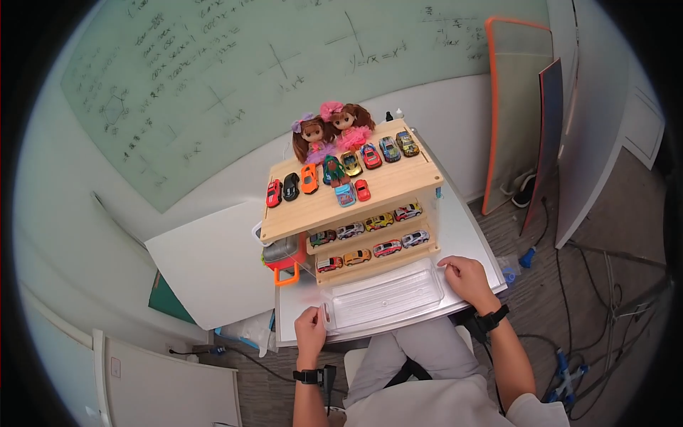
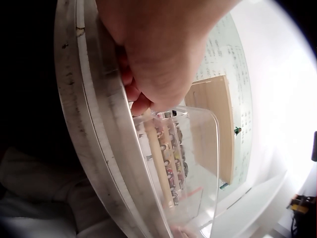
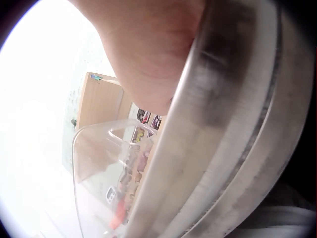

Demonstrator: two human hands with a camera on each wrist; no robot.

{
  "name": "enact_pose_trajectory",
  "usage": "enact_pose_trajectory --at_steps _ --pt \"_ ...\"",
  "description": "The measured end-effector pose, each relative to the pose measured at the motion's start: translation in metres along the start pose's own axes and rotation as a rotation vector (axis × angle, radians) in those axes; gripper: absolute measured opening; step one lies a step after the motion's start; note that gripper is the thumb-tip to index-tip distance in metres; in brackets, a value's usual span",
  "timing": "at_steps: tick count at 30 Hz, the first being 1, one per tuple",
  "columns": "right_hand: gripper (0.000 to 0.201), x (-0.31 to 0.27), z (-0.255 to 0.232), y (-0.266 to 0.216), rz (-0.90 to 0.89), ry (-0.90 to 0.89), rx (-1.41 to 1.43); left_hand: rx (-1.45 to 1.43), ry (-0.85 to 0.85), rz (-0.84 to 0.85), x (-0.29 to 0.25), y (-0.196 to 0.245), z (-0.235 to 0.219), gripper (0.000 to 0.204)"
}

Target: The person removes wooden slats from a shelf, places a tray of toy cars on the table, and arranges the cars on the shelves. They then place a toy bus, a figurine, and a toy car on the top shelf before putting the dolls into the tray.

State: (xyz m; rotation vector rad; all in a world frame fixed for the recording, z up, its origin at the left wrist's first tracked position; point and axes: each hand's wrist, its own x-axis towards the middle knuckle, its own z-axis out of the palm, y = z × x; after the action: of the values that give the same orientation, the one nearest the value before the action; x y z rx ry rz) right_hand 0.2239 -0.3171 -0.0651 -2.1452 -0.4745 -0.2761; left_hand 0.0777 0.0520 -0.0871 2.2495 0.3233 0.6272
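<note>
My left hand (image 1: 310, 331) rests at the table's front edge with its fingers loosely curled, right beside the left end of a clear plastic bin (image 1: 384, 302). In the left wrist view its bent fingertips (image 2: 140, 105) come close to the bin's end wall. Beyond the bin's right end lies my right hand (image 1: 468, 281), fingers loosely bent and nothing visible in them; most of its fingers are hidden in the right wrist view. The bin has a ribbed floor and a slot in its end wall. Behind it, several toy cars (image 1: 388, 248) stand in two rows on wooden steps.
A wooden stand's top board (image 1: 398, 181) carries more toy cars (image 1: 309, 178) and two dolls (image 1: 311, 135), (image 1: 348, 122) at the back. Left of the stand is a red and grey case with an orange handle (image 1: 287, 275). Cables (image 1: 562, 299) lie on the floor at right.
</note>
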Motion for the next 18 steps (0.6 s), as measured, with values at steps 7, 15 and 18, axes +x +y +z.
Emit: enact_pose_trajectory --at_steps 7,15,18 --pt "0.016 -0.01 0.009 0.008 -0.131 0.034 -0.076 -0.046 0.011 0.005 -0.005 -0.015 0.005 0.029" --pt "0.018 -0.008 0.011 0.012 -0.14 0.055 -0.075 -0.064 0.044 0.078 0.005 -0.016 0.007 0.03" --pt "0.017 -0.008 0.011 0.01 -0.149 0.056 -0.087 -0.032 0.038 0.086 0.002 -0.016 0.003 0.029"
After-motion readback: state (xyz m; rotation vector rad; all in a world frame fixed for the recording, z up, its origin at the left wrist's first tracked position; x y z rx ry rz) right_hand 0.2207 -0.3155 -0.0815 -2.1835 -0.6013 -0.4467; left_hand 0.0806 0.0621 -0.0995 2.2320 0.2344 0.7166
